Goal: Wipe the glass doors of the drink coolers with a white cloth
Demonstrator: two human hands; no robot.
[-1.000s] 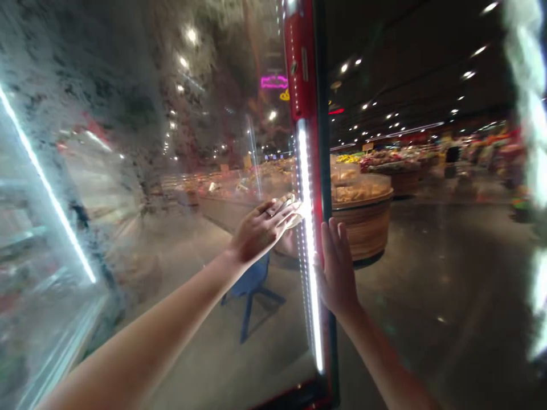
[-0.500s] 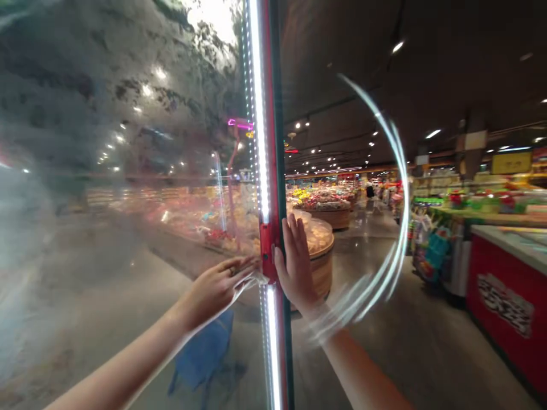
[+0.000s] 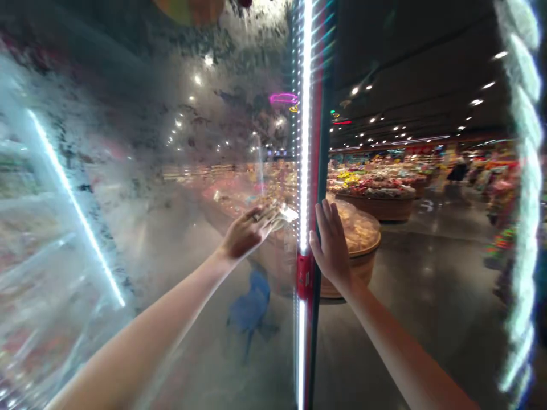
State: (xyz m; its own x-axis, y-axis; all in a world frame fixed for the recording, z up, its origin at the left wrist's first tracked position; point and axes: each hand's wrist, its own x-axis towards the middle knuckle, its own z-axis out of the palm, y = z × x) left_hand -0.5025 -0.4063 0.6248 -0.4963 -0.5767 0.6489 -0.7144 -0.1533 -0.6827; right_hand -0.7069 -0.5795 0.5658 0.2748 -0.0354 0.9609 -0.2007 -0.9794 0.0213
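Observation:
A glass door (image 3: 200, 193), smeared and fogged, stands upright in front of me. A bright light strip runs down its red and dark frame (image 3: 316, 239). My left hand (image 3: 250, 230) is on the inner side of the glass, fingers stretched toward the frame and closed on a pale, crumpled cloth (image 3: 287, 213) that is partly hidden beneath them. My right hand (image 3: 331, 242) rests along the outer edge of the frame, fingers straight and holding nothing.
Blurred shelves with another light strip (image 3: 77, 208) lie at the left. Beyond the glass is a blue chair (image 3: 252, 304). Round wooden produce stands (image 3: 361, 259) stand behind the door edge. A glowing white streak (image 3: 527, 188) crosses the right side.
My left hand has moved up the glass with the cloth, relative to the red part of the frame. My right hand is still at the edge, slightly higher. The view has turned left.

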